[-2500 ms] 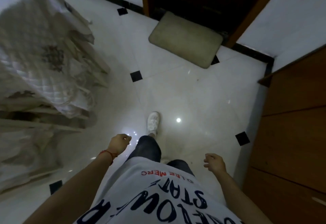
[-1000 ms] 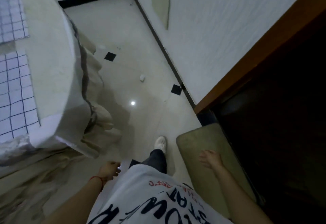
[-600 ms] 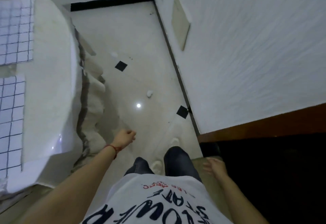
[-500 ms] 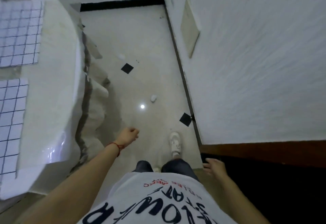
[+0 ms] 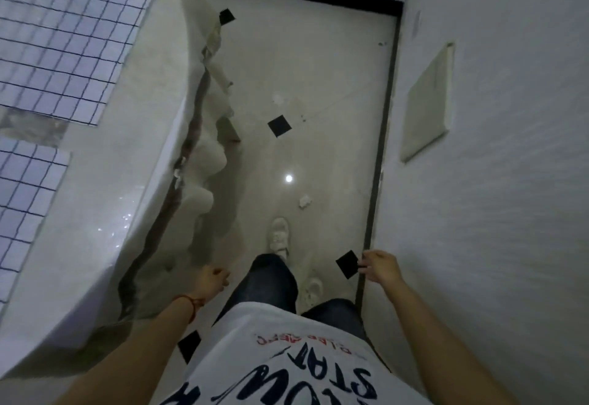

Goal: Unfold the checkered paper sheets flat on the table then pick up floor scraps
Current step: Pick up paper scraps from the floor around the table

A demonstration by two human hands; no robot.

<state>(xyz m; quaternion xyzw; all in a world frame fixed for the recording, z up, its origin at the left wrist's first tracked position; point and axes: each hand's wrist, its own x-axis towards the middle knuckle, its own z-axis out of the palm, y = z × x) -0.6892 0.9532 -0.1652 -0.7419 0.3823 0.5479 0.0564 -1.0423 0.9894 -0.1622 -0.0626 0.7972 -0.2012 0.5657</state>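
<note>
1. While both checkered paper sheets (image 5: 60, 44) lie flat on the table (image 5: 127, 181), a crumpled white scrap (image 5: 304, 201) sits on the floor (image 5: 318, 70) ahead of the leading shoe (image 5: 279, 236).
2. Right hand (image 5: 379, 265) is nearer, loosely curled and empty; left hand (image 5: 212, 278) likewise holds nothing.
3. A flatter pale scrap (image 5: 278, 99) lies farther on.

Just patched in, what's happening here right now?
A person is walking along the gap between the table and the wall, both hands empty: left hand and right hand hang loosely curled. Two checkered sheets lie flat on the table. A small white scrap lies on the floor just ahead of the leading shoe, not yet picked up.
</note>
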